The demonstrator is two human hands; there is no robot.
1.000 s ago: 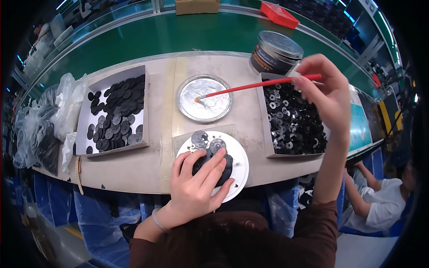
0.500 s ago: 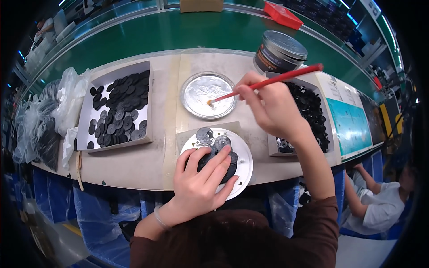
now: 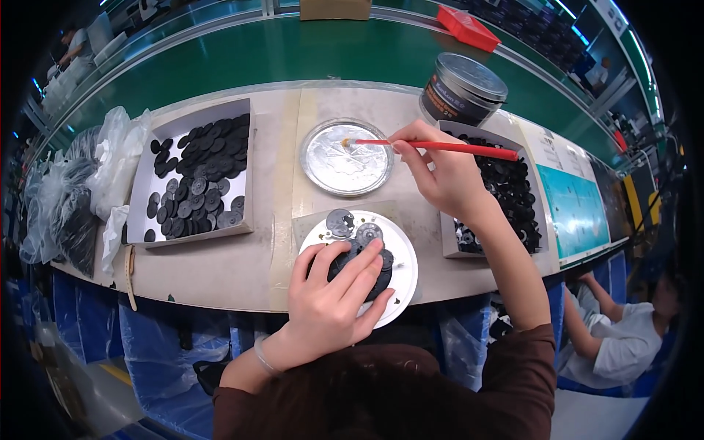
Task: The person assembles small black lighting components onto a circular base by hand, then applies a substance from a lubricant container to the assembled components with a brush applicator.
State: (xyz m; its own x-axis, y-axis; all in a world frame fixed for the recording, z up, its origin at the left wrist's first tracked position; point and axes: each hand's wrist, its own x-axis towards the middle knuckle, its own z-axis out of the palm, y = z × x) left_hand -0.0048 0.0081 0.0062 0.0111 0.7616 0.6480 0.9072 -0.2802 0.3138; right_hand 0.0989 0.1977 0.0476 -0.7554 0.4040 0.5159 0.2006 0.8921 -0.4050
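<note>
The person's right hand [image 3: 444, 176] reaches forward from a bent elbow, wrist raised, its thumb and first fingers pinching a slim brush [image 3: 462, 149] near the front of the handle. That brush lies almost level, its red shaft pointing off to the right and its yellowish-brown tip over the round metal dish [image 3: 323, 167], whose silvery bottom looks creased; whether the bristles touch it, I can't tell. The left hand [image 3: 330, 293] lies palm down, fingers spread and bent, over dark round parts [image 3: 369, 233] on a white plate [image 3: 403, 275] at the near edge of the table; I can't see whether it clasps any or just rests there. The parts are grey to black, overlapping, and the farther ones, clear of the palm, look flat, one showing a ringed, wheel-like face.
</note>
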